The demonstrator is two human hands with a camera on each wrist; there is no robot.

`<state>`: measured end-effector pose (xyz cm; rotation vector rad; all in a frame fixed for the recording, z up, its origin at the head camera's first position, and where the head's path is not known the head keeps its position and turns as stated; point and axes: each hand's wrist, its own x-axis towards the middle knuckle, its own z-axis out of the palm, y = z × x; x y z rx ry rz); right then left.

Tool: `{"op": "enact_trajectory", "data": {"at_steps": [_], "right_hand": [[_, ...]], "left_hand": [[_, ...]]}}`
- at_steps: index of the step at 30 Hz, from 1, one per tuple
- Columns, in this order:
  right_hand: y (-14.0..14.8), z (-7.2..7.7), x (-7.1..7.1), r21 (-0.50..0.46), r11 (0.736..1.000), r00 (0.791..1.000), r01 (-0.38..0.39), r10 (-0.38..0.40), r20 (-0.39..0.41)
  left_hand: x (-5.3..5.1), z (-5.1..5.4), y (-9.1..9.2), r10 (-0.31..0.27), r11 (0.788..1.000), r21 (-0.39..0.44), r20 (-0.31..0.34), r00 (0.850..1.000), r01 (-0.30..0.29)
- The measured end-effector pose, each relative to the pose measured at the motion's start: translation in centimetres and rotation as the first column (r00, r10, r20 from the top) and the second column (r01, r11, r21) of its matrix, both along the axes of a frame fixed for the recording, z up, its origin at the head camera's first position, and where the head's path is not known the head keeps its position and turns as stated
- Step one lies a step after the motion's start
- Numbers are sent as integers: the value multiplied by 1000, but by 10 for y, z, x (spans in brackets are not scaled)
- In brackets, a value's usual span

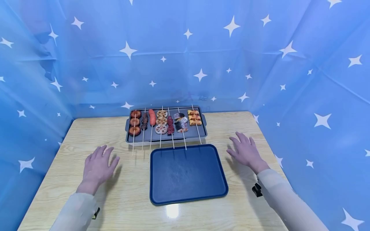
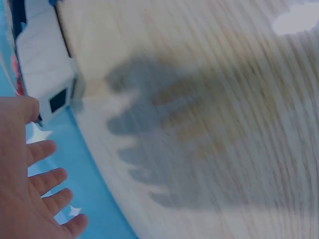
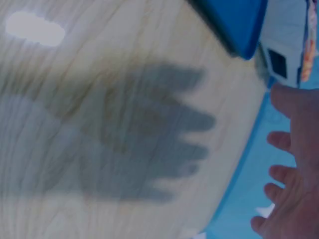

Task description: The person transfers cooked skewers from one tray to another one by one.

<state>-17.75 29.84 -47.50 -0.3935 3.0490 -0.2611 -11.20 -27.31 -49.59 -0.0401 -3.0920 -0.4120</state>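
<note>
My left hand (image 1: pixel 98 166) hovers over the table left of the blue tray (image 1: pixel 188 175), fingers spread and holding nothing. On the other side, my right hand (image 1: pixel 245 152) is held above the table right of the grill plate (image 1: pixel 182 138), its fingers apart and empty. Several skewers lie side by side across the grill plate, among them mushrooms (image 1: pixel 135 122), a sausage (image 1: pixel 152 117), lotus slices (image 1: pixel 161 129), dark red meat (image 1: pixel 170 125), fish pieces (image 1: pixel 181 123) and yellow pieces (image 1: pixel 194 117). Their sticks point toward the tray, which holds nothing.
The wooden table (image 1: pixel 127 205) has a blue curtain (image 1: pixel 162 38) with white stars behind it and at both sides. Shadows of both hands fall on the tabletop. The grill's white side (image 2: pixel 47 55) shows in the left wrist view.
</note>
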Motion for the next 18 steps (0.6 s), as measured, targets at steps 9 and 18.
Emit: {"op": "enact_trajectory", "data": {"at_steps": [9,18], "right_hand": [[-37,14,-4,-7,995,995,-96,96,-34],[-68,21,-7,-102,988,993,-113,115,14]], "left_hand": [[7,16,23,5,997,71,-24,1000,-3],[12,20,42,0,992,129,26,1000,-3]]}}
